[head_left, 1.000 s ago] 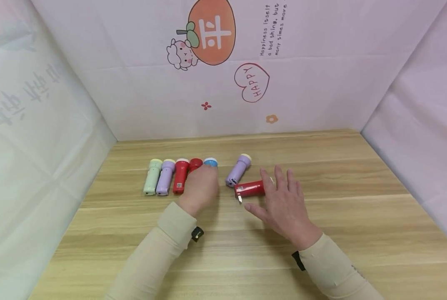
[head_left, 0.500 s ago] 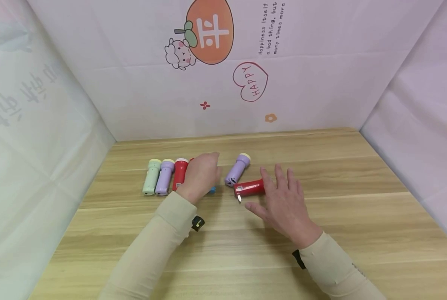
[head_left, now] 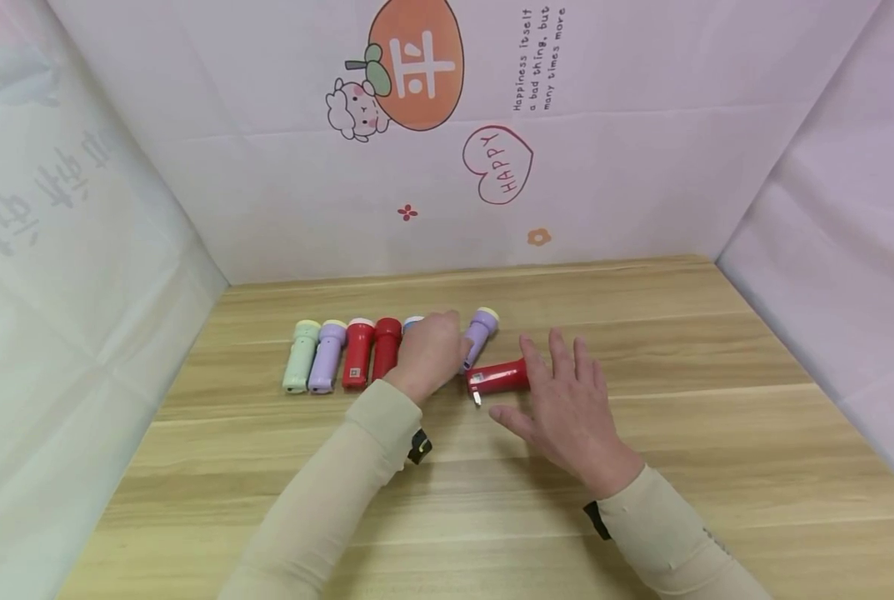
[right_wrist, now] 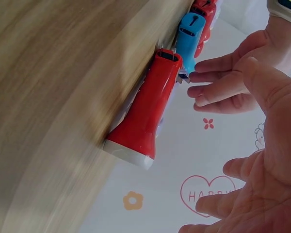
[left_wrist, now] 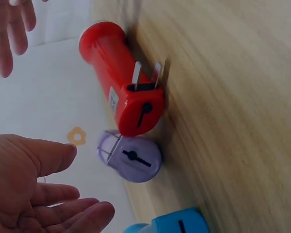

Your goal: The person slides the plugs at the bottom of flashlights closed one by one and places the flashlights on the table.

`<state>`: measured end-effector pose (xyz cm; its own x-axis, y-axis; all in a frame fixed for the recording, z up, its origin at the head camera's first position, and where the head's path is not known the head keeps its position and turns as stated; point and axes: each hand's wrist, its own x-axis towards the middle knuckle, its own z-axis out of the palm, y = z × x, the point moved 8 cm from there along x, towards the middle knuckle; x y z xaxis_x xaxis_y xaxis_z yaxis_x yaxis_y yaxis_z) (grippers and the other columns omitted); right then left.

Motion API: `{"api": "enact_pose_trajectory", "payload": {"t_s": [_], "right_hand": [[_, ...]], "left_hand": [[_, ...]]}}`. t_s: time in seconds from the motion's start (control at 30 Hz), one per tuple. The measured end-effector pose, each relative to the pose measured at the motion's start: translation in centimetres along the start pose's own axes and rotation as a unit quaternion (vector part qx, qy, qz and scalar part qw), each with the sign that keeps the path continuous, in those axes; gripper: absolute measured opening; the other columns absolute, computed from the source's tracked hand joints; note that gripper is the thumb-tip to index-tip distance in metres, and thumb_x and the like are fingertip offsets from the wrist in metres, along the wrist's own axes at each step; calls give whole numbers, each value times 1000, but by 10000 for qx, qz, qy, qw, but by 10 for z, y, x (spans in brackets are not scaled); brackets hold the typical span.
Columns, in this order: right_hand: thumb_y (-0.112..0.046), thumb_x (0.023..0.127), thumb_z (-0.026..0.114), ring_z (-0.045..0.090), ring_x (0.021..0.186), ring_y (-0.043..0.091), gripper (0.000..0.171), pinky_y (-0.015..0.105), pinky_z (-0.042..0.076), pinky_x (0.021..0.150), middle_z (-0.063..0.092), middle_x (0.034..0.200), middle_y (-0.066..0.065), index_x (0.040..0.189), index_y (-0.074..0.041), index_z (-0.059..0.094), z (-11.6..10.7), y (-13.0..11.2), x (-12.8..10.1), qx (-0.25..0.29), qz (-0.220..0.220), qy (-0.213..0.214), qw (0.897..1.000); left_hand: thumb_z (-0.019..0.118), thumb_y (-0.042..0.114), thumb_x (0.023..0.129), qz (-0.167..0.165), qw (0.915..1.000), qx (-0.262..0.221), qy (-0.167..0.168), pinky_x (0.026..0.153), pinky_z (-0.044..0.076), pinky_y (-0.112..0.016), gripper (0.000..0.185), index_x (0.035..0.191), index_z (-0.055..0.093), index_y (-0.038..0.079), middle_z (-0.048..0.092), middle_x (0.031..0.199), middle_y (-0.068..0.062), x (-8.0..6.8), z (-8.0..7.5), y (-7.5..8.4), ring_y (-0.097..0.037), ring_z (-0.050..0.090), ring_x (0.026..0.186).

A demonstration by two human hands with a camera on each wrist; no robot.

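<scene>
My left hand [head_left: 432,354] is over the blue flashlight [right_wrist: 189,41], reaching toward a slanted purple flashlight [head_left: 478,335]. In the left wrist view, its thumb and fingers [left_wrist: 58,155] are spread apart beside the purple flashlight's end, with nothing between them. A red flashlight [head_left: 497,377] with its metal plug prongs [head_left: 477,398] folded out lies crosswise in front of the purple one. My right hand [head_left: 566,408] hovers at the red flashlight's head end, fingers spread and straight. In the right wrist view that head shows a white rim [right_wrist: 128,154].
To the left lies a row of upright-aligned flashlights: pale green [head_left: 302,358], purple [head_left: 328,358], red [head_left: 359,354] and darker red [head_left: 387,343]. The wooden table [head_left: 461,517] is bounded by a white printed cloth [head_left: 604,183] at the back and sides.
My left hand let go of the blue flashlight, now beside the darker red one in the row, and moved right toward the slanted purple flashlight. My right hand stayed put.
</scene>
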<state>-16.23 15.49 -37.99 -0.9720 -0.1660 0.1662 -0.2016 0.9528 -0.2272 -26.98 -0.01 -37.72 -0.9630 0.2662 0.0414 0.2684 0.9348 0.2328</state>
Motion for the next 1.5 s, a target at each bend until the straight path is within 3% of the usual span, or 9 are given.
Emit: {"api": "enact_pose_trajectory", "payload": {"t_s": [0.27, 0.6, 0.8, 1.1, 1.5], "right_hand": [[-67, 89, 70, 15, 151, 62, 103, 78, 22, 116, 21, 167, 34, 163, -8, 30, 1, 1, -1, 50, -17, 32, 10000], [-68, 89, 69, 18, 150, 63, 102, 79, 25, 115, 22, 166, 34, 162, -7, 33, 0, 1, -3, -15, -55, 107, 9999], [-68, 88, 70, 18, 150, 63, 102, 78, 24, 115, 21, 167, 33, 162, -8, 32, 3, 3, -4, -9, 8, 53, 10000], [-68, 88, 71, 18, 151, 62, 103, 78, 25, 116, 22, 167, 33, 163, -9, 32, 3, 4, -5, -28, 25, 31, 10000], [-68, 88, 70, 18, 151, 62, 103, 77, 24, 116, 22, 167, 33, 163, -9, 31, 3, 4, -3, -36, 68, 35, 10000]], "left_hand": [[59, 40, 104, -26, 9993, -340, -123, 64, 52, -35, 31, 98, 66, 10, 64, 85, -5, 7, 15, 6, -23, 61, 73], [69, 46, 98, -95, 9994, -8, -325, 67, 54, -35, 39, 110, 67, 9, 67, 92, -4, 11, 26, 11, -21, 62, 77], [71, 45, 97, -55, 9993, 110, -365, 65, 52, -34, 32, 100, 67, 13, 65, 86, -1, 14, 34, 11, -20, 62, 75], [72, 44, 97, -240, 9988, 65, -412, 60, 51, -33, 34, 103, 68, 10, 64, 82, -2, 16, 41, 9, -21, 62, 73], [69, 34, 99, -232, 9989, 165, -367, 63, 52, -34, 21, 98, 71, 13, 68, 87, -3, 22, 42, 11, -21, 62, 74]]}}
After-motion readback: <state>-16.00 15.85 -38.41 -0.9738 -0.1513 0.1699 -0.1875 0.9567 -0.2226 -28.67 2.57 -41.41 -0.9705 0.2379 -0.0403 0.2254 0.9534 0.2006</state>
